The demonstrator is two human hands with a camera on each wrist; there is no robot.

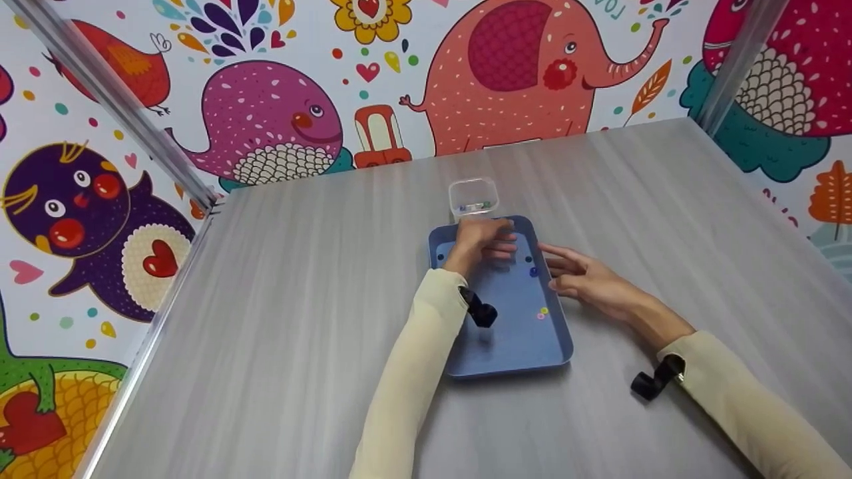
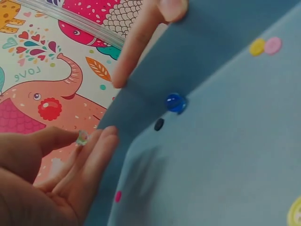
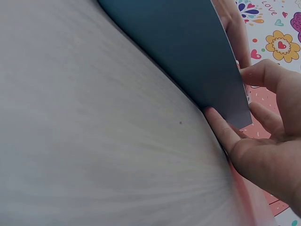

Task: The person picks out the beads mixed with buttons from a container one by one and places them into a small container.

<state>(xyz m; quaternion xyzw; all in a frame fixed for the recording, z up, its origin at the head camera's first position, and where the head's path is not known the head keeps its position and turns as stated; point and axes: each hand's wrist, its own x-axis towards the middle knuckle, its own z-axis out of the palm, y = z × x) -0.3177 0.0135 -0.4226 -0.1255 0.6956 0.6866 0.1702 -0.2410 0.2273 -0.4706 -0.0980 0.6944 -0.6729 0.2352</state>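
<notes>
My left hand point(image 1: 478, 243) is over the far end of a blue tray point(image 1: 512, 339), pinching a small clear bead point(image 2: 82, 137) between thumb and fingertips. My right hand point(image 1: 592, 283) reaches the tray's right side, with extended fingertips touching the outer wall point(image 3: 197, 61) in the right wrist view. Inside the tray lie a round blue bead point(image 2: 175, 102), a small dark piece point(image 2: 159, 124), a pink piece point(image 2: 118, 196), and small yellow point(image 2: 257, 47) and pink point(image 2: 273, 45) pieces side by side. A yellow button point(image 2: 295, 213) is partly cut off at the left wrist view's edge.
A clear square container point(image 1: 474, 183) with a few small pieces inside stands just beyond the tray's far end. Both rest on a grey wood-grain table point(image 1: 299, 319). Walls with cartoon animals point(image 1: 273, 113) border the table at the back and sides.
</notes>
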